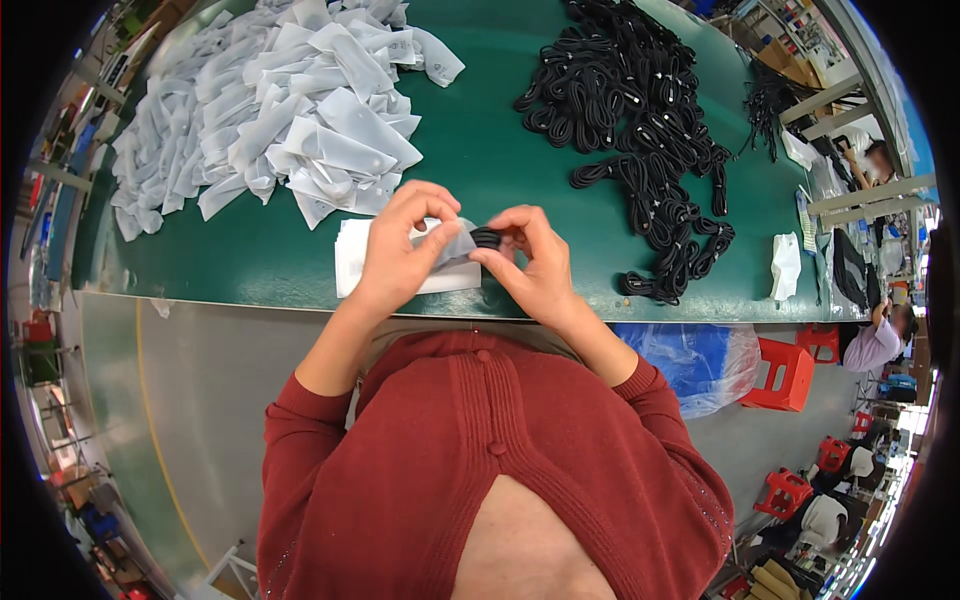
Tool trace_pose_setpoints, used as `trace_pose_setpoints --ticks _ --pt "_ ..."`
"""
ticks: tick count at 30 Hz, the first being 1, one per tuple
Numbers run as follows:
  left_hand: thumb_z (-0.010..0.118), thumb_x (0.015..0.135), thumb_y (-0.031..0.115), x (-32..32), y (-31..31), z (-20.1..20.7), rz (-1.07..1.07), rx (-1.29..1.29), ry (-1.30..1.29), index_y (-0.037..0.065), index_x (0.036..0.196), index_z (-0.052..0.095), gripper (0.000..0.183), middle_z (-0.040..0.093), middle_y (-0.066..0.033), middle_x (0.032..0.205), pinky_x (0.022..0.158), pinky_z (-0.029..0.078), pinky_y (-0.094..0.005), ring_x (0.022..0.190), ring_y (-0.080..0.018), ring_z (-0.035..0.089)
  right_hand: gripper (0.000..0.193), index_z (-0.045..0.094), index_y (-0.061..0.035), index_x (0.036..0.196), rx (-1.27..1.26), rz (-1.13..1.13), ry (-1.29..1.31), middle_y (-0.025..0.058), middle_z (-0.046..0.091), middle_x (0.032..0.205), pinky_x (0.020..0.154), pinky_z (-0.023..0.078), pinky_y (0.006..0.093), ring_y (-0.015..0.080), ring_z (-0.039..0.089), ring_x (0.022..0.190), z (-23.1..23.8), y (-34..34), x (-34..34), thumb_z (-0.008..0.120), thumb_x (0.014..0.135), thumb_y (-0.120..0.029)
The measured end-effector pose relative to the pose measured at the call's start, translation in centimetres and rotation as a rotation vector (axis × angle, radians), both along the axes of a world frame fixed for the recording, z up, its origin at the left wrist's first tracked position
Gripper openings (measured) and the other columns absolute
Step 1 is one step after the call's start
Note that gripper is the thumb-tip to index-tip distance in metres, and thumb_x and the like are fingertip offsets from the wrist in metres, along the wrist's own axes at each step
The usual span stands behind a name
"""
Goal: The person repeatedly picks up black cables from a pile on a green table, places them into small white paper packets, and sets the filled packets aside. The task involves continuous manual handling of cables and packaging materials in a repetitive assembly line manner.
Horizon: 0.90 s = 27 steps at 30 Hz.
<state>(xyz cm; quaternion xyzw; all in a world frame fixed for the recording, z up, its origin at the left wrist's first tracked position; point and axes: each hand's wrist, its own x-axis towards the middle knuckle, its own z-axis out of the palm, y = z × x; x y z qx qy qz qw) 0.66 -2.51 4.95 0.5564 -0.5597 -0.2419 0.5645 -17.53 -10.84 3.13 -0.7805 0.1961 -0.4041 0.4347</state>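
Note:
Close to the front edge of the green table, my left hand [402, 245] pinches a small frosted plastic bag [456, 246] between thumb and fingers. Partly inside the mouth of that bag is a coiled black cable [487, 238], and my right hand [528, 256] grips its outer end. Below both hands lies a stack of flat white bags [352, 258], partly covered by my left hand. A large heap of frosted bags [330, 130] spreads over the far left. To the right runs a long pile of bundled black cables [650, 130].
The green table [470, 120] ends just in front of my body. A crumpled white bag [786, 266] lies near its right end. Under the right side stand a blue plastic-wrapped bundle [680, 360] and a red stool [782, 375]. Other people [880, 338] sit farther right.

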Motion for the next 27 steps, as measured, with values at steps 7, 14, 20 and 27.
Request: trace_pose_setpoints --ticks 7,14,20,27 --pt "0.066 0.095 0.015 11.1 -2.1 4.8 0.102 -0.22 0.572 0.003 0.103 0.065 0.015 0.058 0.0041 0.083 0.06 0.033 -0.0184 0.067 -0.0023 0.043 0.028 0.06 -0.0072 0.12 -0.348 -0.52 0.434 0.0192 0.061 0.093 0.064 0.051 0.0436 0.035 0.063 0.072 1.3 -8.9 -3.7 0.062 0.095 -0.019" --pt "0.069 0.094 0.023 12.9 -3.4 6.1 0.427 -0.154 0.166 0.004 0.103 0.066 0.021 0.051 0.0069 0.066 0.053 0.026 -0.0208 0.058 -0.0021 0.037 0.035 0.058 -0.0081 0.103 -0.395 -0.581 0.861 0.0238 0.058 0.089 0.059 0.053 0.0495 0.043 0.063 0.07 -2.0 -10.1 -5.6 0.063 0.093 -0.041" --pt "0.071 0.091 0.024 14.9 -3.8 7.8 0.409 -0.075 0.2 0.003 0.103 0.067 0.025 0.05 0.006 0.06 0.053 0.027 -0.021 0.055 -0.0035 0.039 0.03 0.051 -0.0036 0.106 -0.43 -0.518 0.661 0.021 0.059 0.092 0.059 0.053 0.0471 0.0403 0.064 0.071 -2.6 -8.5 -6.4 0.069 0.084 -0.013" --pt "0.066 0.093 0.022 19.4 -4.8 6.3 0.87 -0.299 -0.425 -0.003 0.123 0.057 0.041 0.057 -0.0143 0.116 0.089 0.049 -0.0337 0.101 -0.0188 0.058 0.04 0.052 0.0029 0.125 -0.382 -0.413 0.661 0.025 0.062 0.101 0.075 0.052 0.0492 0.0437 0.063 0.087 -1.9 -6.3 -5.6 0.058 0.085 -0.005"
